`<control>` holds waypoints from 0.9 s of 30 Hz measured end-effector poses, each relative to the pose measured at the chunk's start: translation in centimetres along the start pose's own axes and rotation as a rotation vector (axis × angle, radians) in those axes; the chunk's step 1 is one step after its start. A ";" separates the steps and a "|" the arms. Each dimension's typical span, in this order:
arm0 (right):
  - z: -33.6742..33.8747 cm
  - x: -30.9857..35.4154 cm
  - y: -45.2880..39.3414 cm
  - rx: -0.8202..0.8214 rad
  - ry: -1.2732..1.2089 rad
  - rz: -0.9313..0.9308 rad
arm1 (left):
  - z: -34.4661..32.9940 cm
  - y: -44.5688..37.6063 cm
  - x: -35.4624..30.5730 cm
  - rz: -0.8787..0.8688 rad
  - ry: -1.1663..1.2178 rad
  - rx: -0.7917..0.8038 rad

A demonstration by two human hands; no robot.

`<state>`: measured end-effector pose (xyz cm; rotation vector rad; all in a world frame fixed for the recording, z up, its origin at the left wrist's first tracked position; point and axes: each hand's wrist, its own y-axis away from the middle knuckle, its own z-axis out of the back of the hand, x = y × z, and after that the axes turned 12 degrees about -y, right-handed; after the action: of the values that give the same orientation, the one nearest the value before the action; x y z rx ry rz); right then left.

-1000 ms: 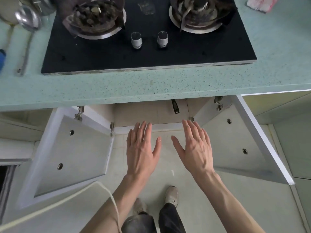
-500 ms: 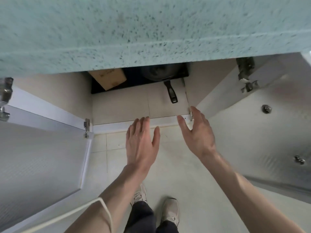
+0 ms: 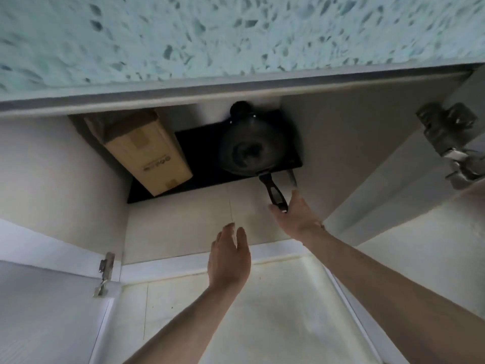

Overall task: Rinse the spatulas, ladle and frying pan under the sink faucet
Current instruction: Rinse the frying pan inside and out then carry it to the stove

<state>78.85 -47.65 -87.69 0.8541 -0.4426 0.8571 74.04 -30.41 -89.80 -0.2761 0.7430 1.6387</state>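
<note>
Since the earlier frame the right hand (image 3: 295, 215) had advanced into the open cupboard (image 3: 328, 164), and the view had dropped lower beneath the counter edge (image 3: 236, 48). The frying pan (image 3: 253, 148) sat on a dark mat (image 3: 199, 158) at the back of the cupboard floor, its handle (image 3: 274, 191) pointing out toward the person. The right hand met the handle's end, thumb under it and fingers alongside; whether the grasp had fully closed could not be told. The left hand (image 3: 229, 256) hovered nearer the cupboard's front, fingers relaxed and holding nothing. A cardboard box (image 3: 147, 156) lay just beside the pan on the left. A door hinge (image 3: 451, 143) showed at the upper right. For a sound lift, the hand should probably slide further up the handle before drawing the pan straight out, keeping it level and away from the box.
</note>
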 end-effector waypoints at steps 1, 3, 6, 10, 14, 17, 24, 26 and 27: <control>-0.3 0.1 -1.3 0.015 -0.009 -0.021 | -0.4 -0.9 -0.1 -0.030 -0.022 -0.008; -0.9 0.1 -3.7 0.045 -0.051 -0.069 | -1.2 -2.6 -0.3 -0.103 -0.078 -0.009; -2.4 -0.4 -6.5 0.070 -0.217 -0.140 | -1.8 -5.2 -0.6 -0.183 -0.136 0.012; -3.3 -0.5 -8.5 0.091 -0.407 -0.247 | -2.9 -7.8 -0.9 -0.085 0.011 0.024; -3.3 -0.6 -9.6 0.059 -0.474 -0.261 | -4.2 -9.8 -0.8 0.015 0.235 0.092; -3.9 -1.3 -9.0 -0.021 -0.432 -0.140 | -4.2 -10.4 -1.1 0.073 0.391 0.159; -4.5 -4.4 -2.1 0.032 -0.459 -0.075 | -3.8 -7.4 -2.4 0.287 0.576 0.320; -4.6 -5.3 0.9 0.081 -0.484 -0.081 | -3.3 -5.6 -2.9 0.392 0.709 0.386; -4.7 -5.6 2.5 0.100 -0.485 -0.084 | -3.0 -4.6 -3.1 0.439 0.786 0.423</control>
<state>73.60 -45.66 -92.91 1.1695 -0.7850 0.5930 78.45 -34.53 -91.78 -0.4824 1.8225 1.7139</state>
